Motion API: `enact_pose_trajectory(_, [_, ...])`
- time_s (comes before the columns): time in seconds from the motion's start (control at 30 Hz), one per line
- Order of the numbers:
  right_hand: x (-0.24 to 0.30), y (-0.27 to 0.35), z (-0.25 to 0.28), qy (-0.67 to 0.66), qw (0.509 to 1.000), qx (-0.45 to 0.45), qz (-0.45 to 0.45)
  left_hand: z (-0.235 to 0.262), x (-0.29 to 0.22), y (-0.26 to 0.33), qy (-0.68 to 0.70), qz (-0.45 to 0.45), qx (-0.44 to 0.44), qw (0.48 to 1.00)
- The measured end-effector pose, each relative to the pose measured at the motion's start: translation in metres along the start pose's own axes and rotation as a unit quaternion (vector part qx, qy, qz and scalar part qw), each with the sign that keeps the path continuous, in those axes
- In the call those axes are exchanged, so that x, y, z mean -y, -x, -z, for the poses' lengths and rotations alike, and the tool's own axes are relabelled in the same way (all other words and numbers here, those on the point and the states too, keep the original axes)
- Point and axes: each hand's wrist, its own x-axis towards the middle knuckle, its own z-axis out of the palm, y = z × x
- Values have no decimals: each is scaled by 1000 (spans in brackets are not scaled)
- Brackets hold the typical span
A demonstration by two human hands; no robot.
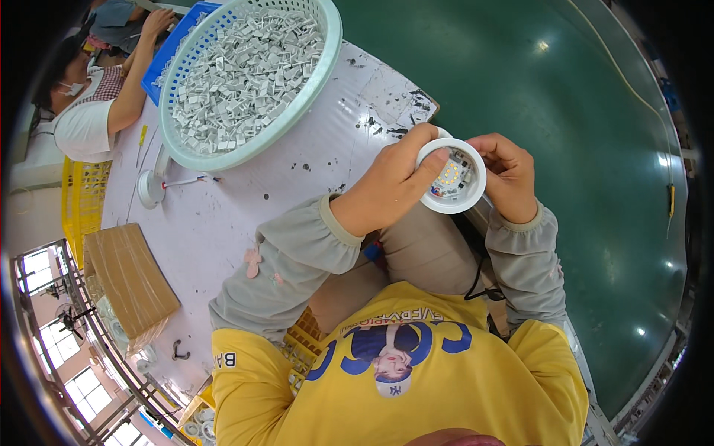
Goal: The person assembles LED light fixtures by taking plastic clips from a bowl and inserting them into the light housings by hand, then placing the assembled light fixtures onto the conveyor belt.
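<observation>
Above our lap (431, 245), we clasp a lamp (461, 189) in our left hand (390, 178), our right hand (513, 177) unclear in grip; left thumb (431, 166) pressure could mar the lights (448, 175).

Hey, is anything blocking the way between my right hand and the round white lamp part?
Nothing visible does: your right hand is at the right rim of the lamp part. Your left hand holds the opposite side, its thumb over the rim, outside that path.
</observation>
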Motion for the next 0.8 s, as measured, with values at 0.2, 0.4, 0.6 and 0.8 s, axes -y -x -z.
enact_pose_trajectory(0.2, [9, 3, 2, 4, 999, 23, -29, -2, 1, 2, 16, -35, 12, 999])
enact_pose_trajectory(0.4, [11, 2, 3, -7, 999, 41, -26, 0, 1, 3, -9, -28, 11, 1000])
enact_pose_trajectory(0.6, [19, -6, 11, -98, 991, 67, -56, 0, 1, -3, -13, -54, 6, 998])
enact_pose_trajectory(0.8, [22, -10, -2, 24, 996, 73, -45, 7, -6, -1, -68, -58, 6, 996])
